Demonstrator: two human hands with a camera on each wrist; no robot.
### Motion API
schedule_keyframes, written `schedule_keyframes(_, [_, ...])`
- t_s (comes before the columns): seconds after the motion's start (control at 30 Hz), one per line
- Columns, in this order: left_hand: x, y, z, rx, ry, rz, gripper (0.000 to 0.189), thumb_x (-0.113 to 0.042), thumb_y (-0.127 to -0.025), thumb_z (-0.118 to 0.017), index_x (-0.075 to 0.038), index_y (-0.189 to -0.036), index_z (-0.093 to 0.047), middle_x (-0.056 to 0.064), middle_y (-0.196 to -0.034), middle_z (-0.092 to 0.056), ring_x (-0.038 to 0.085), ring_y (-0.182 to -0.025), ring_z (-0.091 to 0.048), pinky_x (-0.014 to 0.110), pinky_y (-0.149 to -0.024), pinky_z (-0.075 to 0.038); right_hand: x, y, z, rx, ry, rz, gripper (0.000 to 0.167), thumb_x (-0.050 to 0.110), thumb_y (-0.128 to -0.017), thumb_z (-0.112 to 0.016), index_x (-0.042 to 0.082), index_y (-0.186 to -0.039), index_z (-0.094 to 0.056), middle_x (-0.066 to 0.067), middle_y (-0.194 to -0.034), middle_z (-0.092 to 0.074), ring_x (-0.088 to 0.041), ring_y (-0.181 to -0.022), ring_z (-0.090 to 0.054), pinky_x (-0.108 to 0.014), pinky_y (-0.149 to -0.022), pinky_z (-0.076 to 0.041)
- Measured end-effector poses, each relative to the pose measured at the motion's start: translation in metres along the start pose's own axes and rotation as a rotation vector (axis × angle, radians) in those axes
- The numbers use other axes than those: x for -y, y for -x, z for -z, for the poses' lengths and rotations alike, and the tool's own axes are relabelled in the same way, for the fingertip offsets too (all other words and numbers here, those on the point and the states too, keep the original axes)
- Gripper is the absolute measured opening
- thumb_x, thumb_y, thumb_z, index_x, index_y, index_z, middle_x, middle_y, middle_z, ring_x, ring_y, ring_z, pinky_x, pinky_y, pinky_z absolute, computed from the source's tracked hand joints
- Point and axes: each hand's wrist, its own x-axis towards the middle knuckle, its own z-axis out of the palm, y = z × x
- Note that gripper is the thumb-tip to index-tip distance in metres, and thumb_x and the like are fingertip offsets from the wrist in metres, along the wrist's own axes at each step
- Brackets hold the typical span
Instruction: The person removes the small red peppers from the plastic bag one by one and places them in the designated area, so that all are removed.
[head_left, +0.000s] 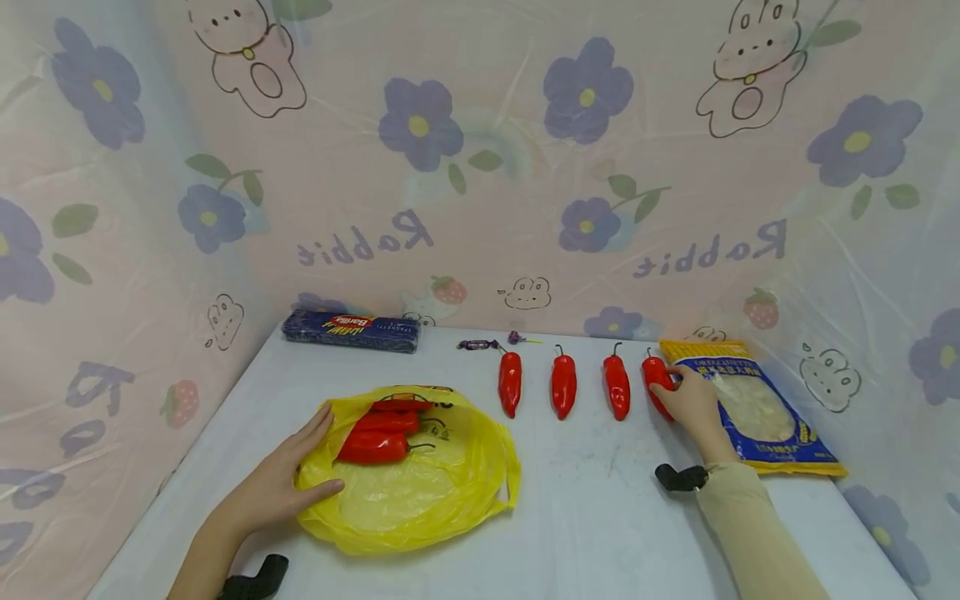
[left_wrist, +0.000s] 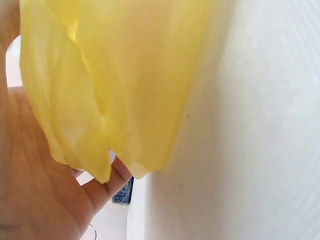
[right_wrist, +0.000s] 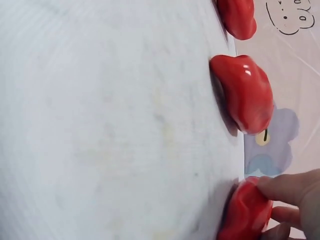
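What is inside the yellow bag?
At least two glossy red peppers show inside the yellow bag, towards its far left side. Its folded wall covers their left ends, so anything deeper there cannot be seen.

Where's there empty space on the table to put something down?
A big bare patch of table is between the bag and the right hand, in front of the peppers. A smaller one separates the bag from the spaghetti. The right side's crowded: that hand, end pepper and packet bunch together.
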Motion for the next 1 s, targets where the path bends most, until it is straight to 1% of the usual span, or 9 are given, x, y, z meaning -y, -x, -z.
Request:
schedule_keyframes(0.13, [0.001, -0.001, -0.001, -0.001, 0.001, -0.009, 0.099, -0.051, -0.09, -0.079, -0.003, -0.165, -0.035, 0.018, -0.175, -0.023, 0.053, -0.154, -0.031, 0.075, -0.114, -0.036, -0.003, -0.002, -0.003, -0.025, -0.002, 0.012, 0.061, 0.025, -0.102, -0.072, -0.012, -0.145, -0.048, -0.037, -0.123, -0.06, -0.044, -0.1, -0.059, -0.057, -0.089, -0.062])
schedule_keyframes(0.27, [0.001, -0.001, -0.001, -0.002, 0.0, -0.011, 0.098, -0.051, -0.091, -0.079, -0.003, -0.165, -0.035, 0.018, -0.175, -0.023, 0.053, -0.154, -0.031, 0.076, -0.115, -0.035, -0.002, 0.0, -0.001, -0.036, -0.023, 0.022, 0.063, 0.027, -0.102, -0.072, -0.012, -0.145, -0.048, -0.037, -0.127, -0.059, -0.046, -0.106, -0.06, -0.058, -0.093, -0.061])
schedule_keyframes(0.37, [0.001, 0.0, -0.001, -0.002, -0.002, -0.006, 0.099, -0.051, -0.091, -0.079, -0.003, -0.165, -0.035, 0.018, -0.175, -0.023, 0.053, -0.154, -0.031, 0.076, -0.114, -0.035, 0.003, 0.004, 0.004, -0.051, -0.048, 0.05, 0.064, 0.029, -0.102, -0.072, -0.012, -0.146, -0.049, -0.037, -0.13, -0.059, -0.048, -0.112, -0.059, -0.059, -0.095, -0.06])
schedule_keyframes(0.53, [0.0, 0.0, 0.0, -0.005, 0.001, 0.001, 0.099, -0.05, -0.09, -0.08, -0.003, -0.165, -0.035, 0.018, -0.175, -0.024, 0.053, -0.154, -0.03, 0.076, -0.115, -0.035, 0.019, 0.013, 0.012, -0.08, -0.079, 0.091, 0.066, 0.034, -0.101, -0.073, -0.008, -0.148, -0.051, -0.035, -0.131, -0.059, -0.048, -0.111, -0.058, -0.057, -0.09, -0.062])
schedule_keyframes(0.63, [0.0, 0.001, 0.0, -0.005, 0.0, -0.005, 0.099, -0.049, -0.091, -0.08, -0.003, -0.165, -0.034, 0.018, -0.175, -0.023, 0.053, -0.154, -0.03, 0.076, -0.116, -0.034, 0.033, 0.02, 0.016, -0.082, -0.102, 0.102, 0.068, 0.037, -0.101, -0.073, -0.004, -0.15, -0.051, -0.036, -0.135, -0.059, -0.05, -0.117, -0.056, -0.059, -0.093, -0.06])
schedule_keyframes(0.73, [0.001, 0.001, 0.0, -0.009, 0.002, -0.022, 0.098, -0.048, -0.091, -0.08, -0.003, -0.165, -0.033, 0.017, -0.176, -0.022, 0.054, -0.154, -0.029, 0.075, -0.117, -0.033, 0.048, 0.03, 0.016, -0.102, -0.126, 0.149, 0.065, 0.037, -0.1, -0.073, -0.001, -0.149, -0.053, -0.034, -0.136, -0.062, -0.05, -0.119, -0.057, -0.057, -0.089, -0.059])
schedule_keyframes(0.8, [0.001, 0.0, 0.0, -0.01, 0.003, -0.03, 0.098, -0.047, -0.092, -0.08, -0.003, -0.165, -0.033, 0.016, -0.176, -0.022, 0.054, -0.154, -0.029, 0.075, -0.117, -0.033, 0.059, 0.038, 0.013, -0.13, -0.137, 0.198, 0.062, 0.037, -0.099, -0.075, 0.002, -0.147, -0.057, -0.031, -0.133, -0.066, -0.046, -0.11, -0.061, -0.047, -0.08, -0.059])
schedule_keyframes(0.9, [0.001, 0.0, 0.0, -0.009, 0.006, -0.034, 0.098, -0.046, -0.092, -0.08, -0.002, -0.165, -0.033, 0.017, -0.176, -0.022, 0.054, -0.154, -0.029, 0.076, -0.117, -0.032, 0.078, 0.054, 0.006, -0.161, -0.178, 0.282, 0.056, 0.036, -0.098, -0.078, 0.004, -0.141, -0.062, -0.027, -0.125, -0.071, -0.036, -0.086, -0.064, -0.031, -0.064, -0.055])
schedule_keyframes(1.0, [0.002, 0.0, -0.001, -0.001, 0.007, -0.028, 0.098, -0.047, -0.092, -0.08, -0.002, -0.165, -0.033, 0.018, -0.175, -0.022, 0.054, -0.154, -0.029, 0.076, -0.117, -0.032, 0.1, 0.071, -0.005, -0.146, -0.22, 0.348, 0.053, 0.036, -0.096, -0.08, 0.004, -0.137, -0.065, -0.023, -0.121, -0.073, -0.026, -0.07, -0.058, -0.023, -0.057, -0.05])
